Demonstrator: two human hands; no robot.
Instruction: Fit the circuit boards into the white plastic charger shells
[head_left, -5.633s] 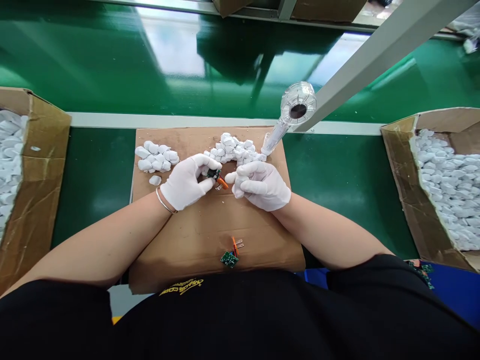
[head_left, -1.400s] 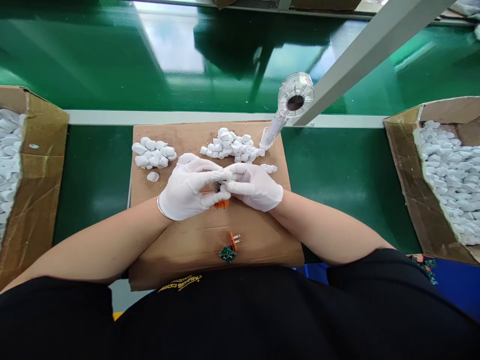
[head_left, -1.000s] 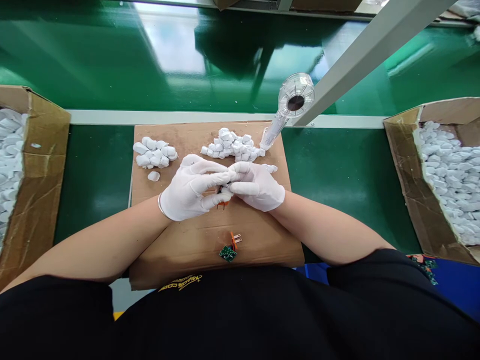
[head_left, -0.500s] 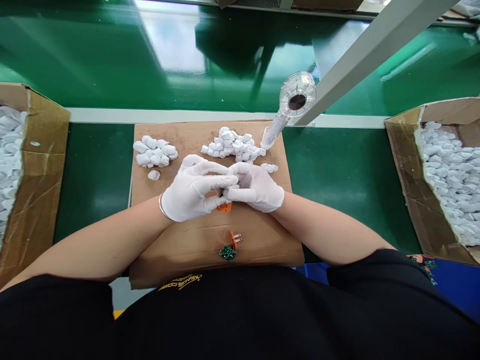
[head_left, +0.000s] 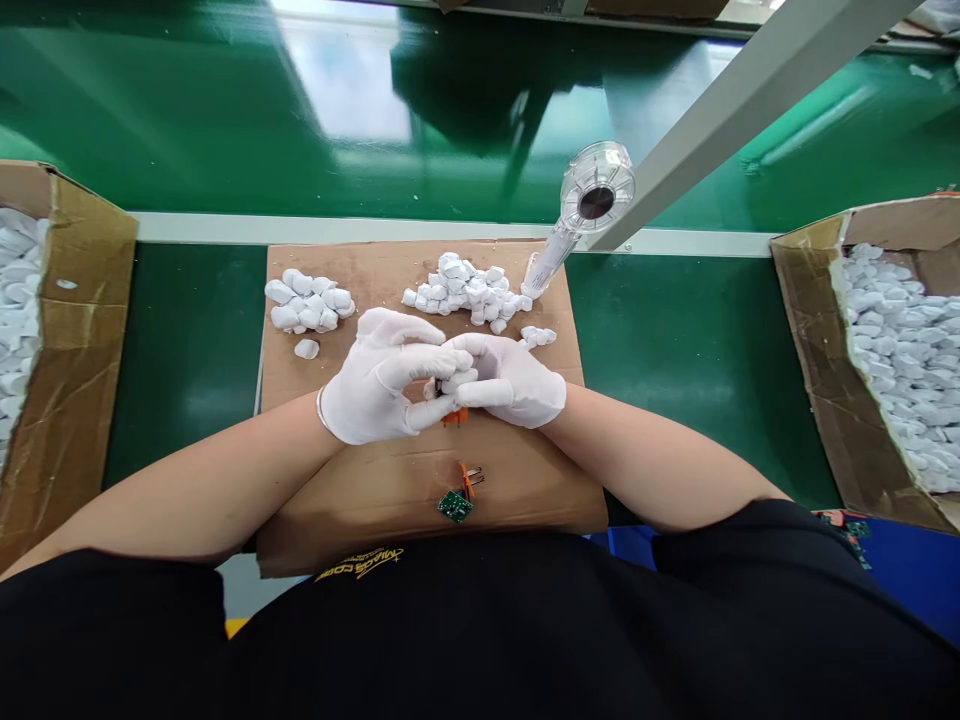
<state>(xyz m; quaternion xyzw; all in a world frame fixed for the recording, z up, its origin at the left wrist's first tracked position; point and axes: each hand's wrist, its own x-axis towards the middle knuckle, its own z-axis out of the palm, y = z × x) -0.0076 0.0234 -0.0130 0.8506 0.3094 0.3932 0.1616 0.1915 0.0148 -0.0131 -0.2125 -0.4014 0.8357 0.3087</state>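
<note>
My left hand [head_left: 386, 378], in a white glove, is closed with its fingertips on a small charger assembly whose orange plug part [head_left: 454, 415] pokes out below. My right hand [head_left: 510, 380], also gloved, meets it and pinches the same assembly from the right. A bit of dark component shows between the fingers; the rest is hidden by them. Nearer my body, a green circuit board [head_left: 455, 506] lies on the cardboard sheet [head_left: 360, 490], joined to an orange plug piece [head_left: 468, 482] with two metal prongs.
Behind my hands lie a pile of small white housings [head_left: 469, 288], a second pile [head_left: 307, 300] and a single housing [head_left: 307, 349]. A clear handheld fan [head_left: 596, 190] stands at the back. Cardboard boxes full of white pieces flank me, left [head_left: 82, 300] and right [head_left: 814, 330].
My fingers have shifted slightly around the assembly, with the left index finger lifted a little. More of the orange plug part shows below the fingers.
</note>
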